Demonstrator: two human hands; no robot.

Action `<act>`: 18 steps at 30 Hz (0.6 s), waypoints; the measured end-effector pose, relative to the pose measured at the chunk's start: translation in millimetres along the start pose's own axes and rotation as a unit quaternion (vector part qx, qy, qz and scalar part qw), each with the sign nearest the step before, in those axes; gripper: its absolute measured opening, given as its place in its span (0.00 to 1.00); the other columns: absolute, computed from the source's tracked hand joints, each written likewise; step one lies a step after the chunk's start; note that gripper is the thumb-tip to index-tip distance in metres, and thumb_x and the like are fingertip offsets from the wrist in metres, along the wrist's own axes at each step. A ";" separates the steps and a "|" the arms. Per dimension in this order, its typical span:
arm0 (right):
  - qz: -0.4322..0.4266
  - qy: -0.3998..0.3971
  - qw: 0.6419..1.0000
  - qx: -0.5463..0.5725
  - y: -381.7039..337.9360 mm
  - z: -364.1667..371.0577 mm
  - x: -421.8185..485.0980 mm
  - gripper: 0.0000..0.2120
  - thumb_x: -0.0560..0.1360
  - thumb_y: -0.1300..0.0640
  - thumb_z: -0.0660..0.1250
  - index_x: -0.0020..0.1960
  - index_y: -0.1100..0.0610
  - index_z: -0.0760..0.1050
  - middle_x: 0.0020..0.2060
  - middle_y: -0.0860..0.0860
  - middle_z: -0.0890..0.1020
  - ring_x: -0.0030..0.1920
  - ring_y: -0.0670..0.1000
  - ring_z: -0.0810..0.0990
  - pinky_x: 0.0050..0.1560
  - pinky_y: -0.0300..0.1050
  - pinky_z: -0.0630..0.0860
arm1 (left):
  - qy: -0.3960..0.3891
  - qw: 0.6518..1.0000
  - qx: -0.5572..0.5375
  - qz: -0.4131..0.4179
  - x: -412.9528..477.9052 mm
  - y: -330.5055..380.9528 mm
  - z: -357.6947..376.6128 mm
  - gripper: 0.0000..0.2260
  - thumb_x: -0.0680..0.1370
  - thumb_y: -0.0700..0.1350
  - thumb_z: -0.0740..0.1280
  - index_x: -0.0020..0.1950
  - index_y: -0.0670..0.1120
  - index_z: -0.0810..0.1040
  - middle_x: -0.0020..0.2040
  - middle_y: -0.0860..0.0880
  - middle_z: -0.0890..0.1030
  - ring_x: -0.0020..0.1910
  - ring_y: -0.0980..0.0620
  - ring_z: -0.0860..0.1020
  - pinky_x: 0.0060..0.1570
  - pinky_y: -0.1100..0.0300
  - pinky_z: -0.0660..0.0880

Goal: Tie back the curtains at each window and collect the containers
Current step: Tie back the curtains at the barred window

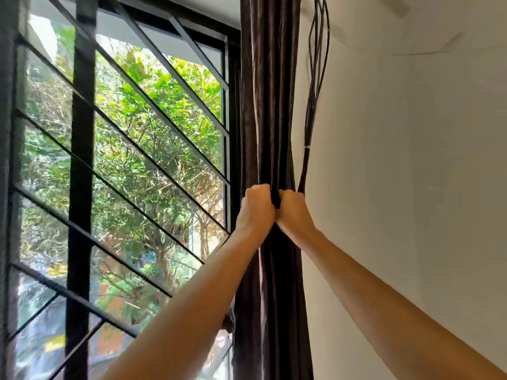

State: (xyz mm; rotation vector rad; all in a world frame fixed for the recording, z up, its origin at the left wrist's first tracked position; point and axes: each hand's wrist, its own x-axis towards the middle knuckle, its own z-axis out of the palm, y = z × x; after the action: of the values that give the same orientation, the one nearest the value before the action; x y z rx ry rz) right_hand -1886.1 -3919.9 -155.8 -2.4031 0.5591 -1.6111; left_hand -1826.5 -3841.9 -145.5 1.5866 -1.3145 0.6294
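A person is clenching a dark brown curtain (270, 105) that is hanging gathered into a narrow column of vertical folds, right against the right-hand edge of a window (234, 119). Both bare forearms are reaching up from the bottom of the view, the left one crossing in front of the window's lower right part. The left grip (258, 205) and the right grip (292, 209) are closing as fists round the bunched cloth about halfway up the window. Their knuckles are touching and their fingers are curling into the folds. A black strip is showing between the two fists; whether it is a tie or a fold of the curtain cannot be told. The curtain is running out of sight above and below.

The window is standing uncovered, its black frame holding glass behind a black grille (81, 160) of one upright bar and slanting crossbars. Sunlit green trees (164, 105) are filling the view through the window. To the right of the window, just beyond the curtain, a bundle of thin black cables (311, 119) is hanging down a plain off-white wall (411, 160). A small white tie (307, 147) is cinching the bundle, which is disappearing behind the right grip. The wall is stretching away to the right of the window, a faint curved line showing high up on it.
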 end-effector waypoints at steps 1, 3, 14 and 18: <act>-0.001 -0.001 1.000 0.003 1.1 3.7 -7.9 0.17 0.73 0.69 0.61 0.29 0.56 0.69 0.27 0.51 0.75 0.29 0.49 0.75 0.28 0.41 0.71 | -0.002 1.000 -0.003 0.000 -7.2 -2.4 1.2 0.08 0.72 0.30 0.59 0.45 0.38 0.75 0.41 0.45 0.75 0.39 0.48 0.75 0.35 0.56 0.72; -0.009 -0.003 1.000 0.011 5.9 12.8 -23.7 0.15 0.73 0.68 0.61 0.30 0.57 0.70 0.27 0.52 0.76 0.29 0.51 0.77 0.29 0.49 0.75 | -0.020 1.000 -0.009 -0.007 -23.4 -7.0 3.2 0.09 0.72 0.30 0.58 0.44 0.38 0.76 0.43 0.43 0.77 0.40 0.46 0.77 0.36 0.52 0.76; 0.149 -0.030 0.976 0.154 12.4 42.5 -114.6 0.12 0.77 0.64 0.59 0.38 0.64 0.76 0.32 0.54 0.79 0.31 0.47 0.78 0.36 0.40 0.77 | -0.066 0.990 -0.077 -0.098 -115.0 -18.4 13.4 0.11 0.77 0.32 0.55 0.37 0.42 0.70 0.36 0.50 0.73 0.33 0.52 0.71 0.28 0.68 0.65; 0.152 -0.038 0.975 0.160 10.7 40.6 -135.8 0.12 0.77 0.64 0.58 0.39 0.65 0.76 0.32 0.54 0.79 0.32 0.50 0.79 0.36 0.42 0.78 | -0.061 0.989 -0.097 -0.098 -131.0 -14.1 13.8 0.17 0.79 0.33 0.52 0.33 0.48 0.63 0.33 0.54 0.68 0.31 0.55 0.69 0.25 0.68 0.65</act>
State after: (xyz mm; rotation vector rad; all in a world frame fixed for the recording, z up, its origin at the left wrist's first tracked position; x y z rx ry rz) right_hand -1896.7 -3875.5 -290.4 -2.0221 0.5713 -1.3573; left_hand -1853.7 -3795.2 -266.5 1.5881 -1.2480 0.2796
